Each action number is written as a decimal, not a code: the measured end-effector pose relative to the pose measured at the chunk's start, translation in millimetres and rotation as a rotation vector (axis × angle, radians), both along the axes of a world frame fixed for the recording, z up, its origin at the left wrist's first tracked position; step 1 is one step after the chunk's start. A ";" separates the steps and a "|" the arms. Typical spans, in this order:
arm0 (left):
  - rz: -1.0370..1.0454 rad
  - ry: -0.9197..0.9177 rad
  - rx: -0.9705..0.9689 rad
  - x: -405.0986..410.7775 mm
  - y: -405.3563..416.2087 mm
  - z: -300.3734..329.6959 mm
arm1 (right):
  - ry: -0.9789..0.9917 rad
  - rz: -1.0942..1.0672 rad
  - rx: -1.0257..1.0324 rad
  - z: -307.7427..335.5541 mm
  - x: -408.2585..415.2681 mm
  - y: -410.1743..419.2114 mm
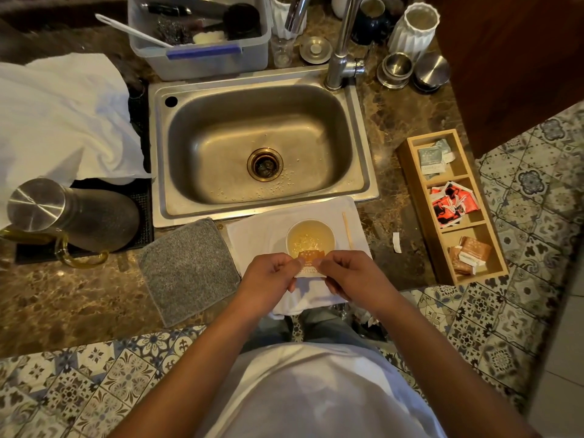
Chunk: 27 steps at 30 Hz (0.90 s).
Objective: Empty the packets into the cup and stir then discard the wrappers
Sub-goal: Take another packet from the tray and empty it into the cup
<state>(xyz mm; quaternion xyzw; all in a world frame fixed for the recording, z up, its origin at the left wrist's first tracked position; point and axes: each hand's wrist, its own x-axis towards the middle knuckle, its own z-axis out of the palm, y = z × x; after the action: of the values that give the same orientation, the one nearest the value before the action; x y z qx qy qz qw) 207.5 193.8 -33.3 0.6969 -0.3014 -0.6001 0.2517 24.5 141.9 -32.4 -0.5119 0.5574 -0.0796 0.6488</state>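
Note:
A white paper cup [310,237] with pale yellowish liquid stands on a white cloth [252,235] at the counter's front edge. Just in front of the cup, my left hand [268,276] and my right hand [350,275] pinch the two sides of a small orange-and-white packet [311,263], held upright over the cup's near rim. A wooden stir stick [347,229] lies on the cloth to the right of the cup. A torn white wrapper scrap [397,242] lies on the counter further right.
A wooden three-part box [410,159] at the right holds grey, red and brown packets. The steel sink [363,172] sits behind the cup. A grey mat [189,270] lies to the left, beside a steel jug [72,213] on a black tray.

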 end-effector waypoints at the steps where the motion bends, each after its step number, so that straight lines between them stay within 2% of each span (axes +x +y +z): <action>1: -0.001 0.000 0.001 0.1 0.0 0.1 | 0.000 -0.004 0.005 0.0 -0.1 0.0; 15: 0.035 0.004 0.021 -2.6 -3.3 1.7 | -0.030 -0.046 0.080 8.0 0.5 -2.7; 27: 0.067 0.112 0.024 -2.8 -5.6 11.7 | -0.121 -0.191 0.300 12.1 -5.6 -7.5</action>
<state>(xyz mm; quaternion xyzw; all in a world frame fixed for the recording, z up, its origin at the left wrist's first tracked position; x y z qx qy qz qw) 204.7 188.2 -21.6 0.6748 -0.2560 -0.6331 0.2798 18.9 134.4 -20.3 -0.3483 0.5690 -0.0877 0.7398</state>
